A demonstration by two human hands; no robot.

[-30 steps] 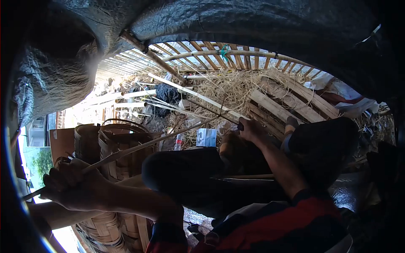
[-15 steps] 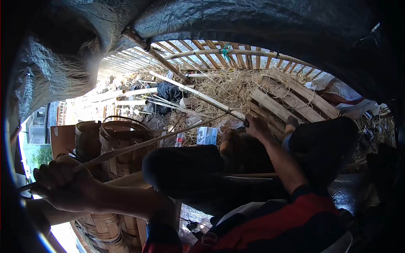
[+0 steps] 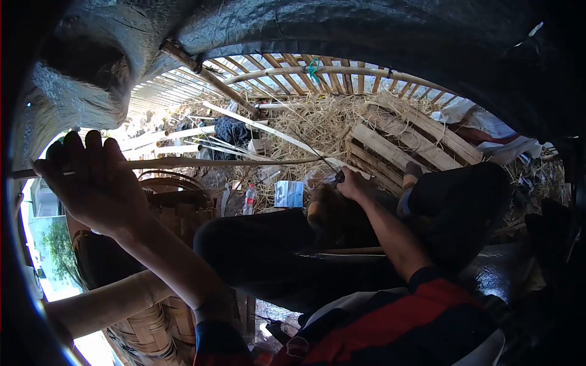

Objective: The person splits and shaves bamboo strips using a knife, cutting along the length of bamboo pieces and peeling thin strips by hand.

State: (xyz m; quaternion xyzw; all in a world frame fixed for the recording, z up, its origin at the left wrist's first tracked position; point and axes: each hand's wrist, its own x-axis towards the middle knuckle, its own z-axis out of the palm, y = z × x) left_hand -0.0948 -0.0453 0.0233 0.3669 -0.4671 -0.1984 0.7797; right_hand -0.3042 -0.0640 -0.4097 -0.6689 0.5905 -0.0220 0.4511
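Note:
My left hand (image 3: 101,183) is raised at the left, gripping a long bamboo strip (image 3: 183,162). The strip runs almost level to the right, and its far end meets the dark thin blade of a knife (image 3: 317,154). My right hand (image 3: 356,183) is closed round the knife's handle, over my legs. A pale split bamboo lath (image 3: 262,132) slants down from the upper left toward the right hand. Whether it touches the hand I cannot tell. Below my left forearm lies a thick bamboo pole (image 3: 116,300).
Woven bamboo baskets (image 3: 146,329) stand at the lower left. Ahead lie wooden slats (image 3: 403,143), bamboo shavings (image 3: 317,125), a plastic bottle (image 3: 249,199) and a blue-white packet (image 3: 288,194). A slatted bamboo fence (image 3: 293,73) closes the far side; dark sheeting (image 3: 366,27) hangs overhead.
My left hand has risen from the lower left, lifting its end of the bamboo strip from a slant to nearly level. The right hand keeps its hold on the knife, shifting little.

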